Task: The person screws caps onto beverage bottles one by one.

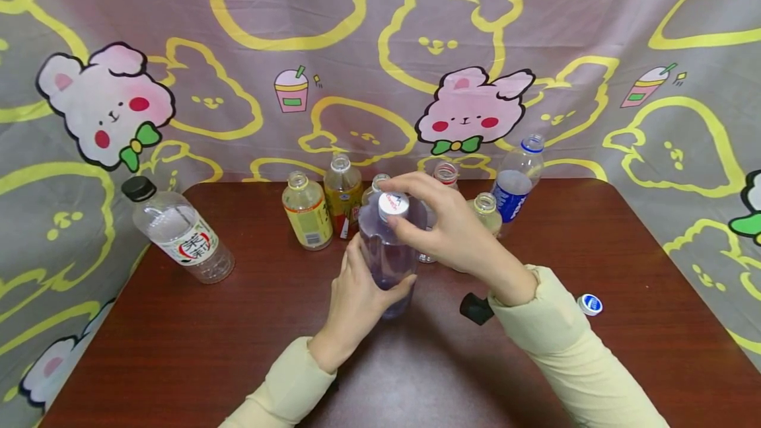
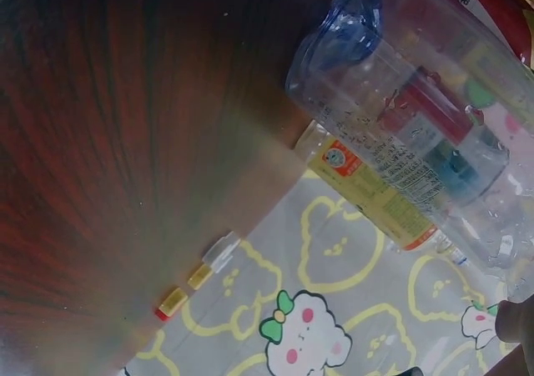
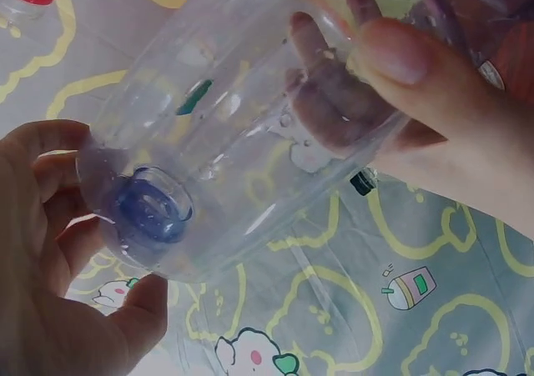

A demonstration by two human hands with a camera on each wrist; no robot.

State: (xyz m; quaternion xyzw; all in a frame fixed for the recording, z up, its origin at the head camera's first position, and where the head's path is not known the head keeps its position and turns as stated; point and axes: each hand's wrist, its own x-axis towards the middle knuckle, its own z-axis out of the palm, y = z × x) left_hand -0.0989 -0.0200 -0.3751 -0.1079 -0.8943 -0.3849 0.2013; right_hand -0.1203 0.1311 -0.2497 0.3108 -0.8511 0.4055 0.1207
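Observation:
A large clear, purple-tinted bottle (image 1: pixel 386 263) stands upright before me in the head view, with a white cap (image 1: pixel 394 206) on its neck. My left hand (image 1: pixel 355 299) grips the bottle's body, thumb across the near side. At the top, my right hand (image 1: pixel 448 226) pinches the cap between thumb and fingers. The right wrist view shows my right hand (image 3: pixel 58 243) around the capped end of the bottle (image 3: pixel 242 117), and the left thumb (image 3: pixel 409 59) on its body. In the left wrist view the bottle (image 2: pixel 434 134) slants across the upper right, fingertips at the right edge.
Behind stand several uncapped bottles, among them a yellow-labelled bottle (image 1: pixel 307 213) and a blue-labelled bottle (image 1: pixel 516 180). A bottle with a black cap (image 1: pixel 184 233) is at the left. A blue-and-white cap (image 1: pixel 590 304) lies on the brown table (image 1: pixel 238 349). A patterned cloth (image 1: pixel 357 51) hangs behind.

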